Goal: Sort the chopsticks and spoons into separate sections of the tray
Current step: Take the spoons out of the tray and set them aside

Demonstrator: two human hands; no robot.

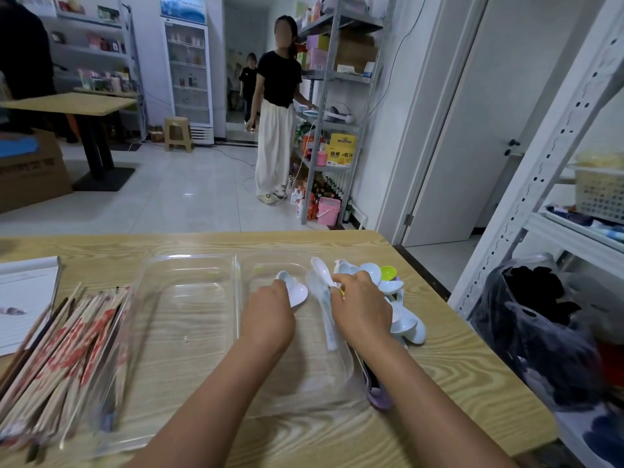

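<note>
Sorting has barely begun: left hand (270,315) grips a white spoon (297,292) over the tray (189,265)'s right section; right hand (361,305) pinches another, spoon pile (401,319) just beyond; chopsticks (64,349) lie unsorted, well left.

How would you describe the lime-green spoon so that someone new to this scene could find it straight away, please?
Start at the clear two-section tray on the wooden table, then look just past its right edge to the heap of spoons beside the right hand. The green spoon sits at the heap's far end, the only bright lime bowl among pale white ones.
</note>
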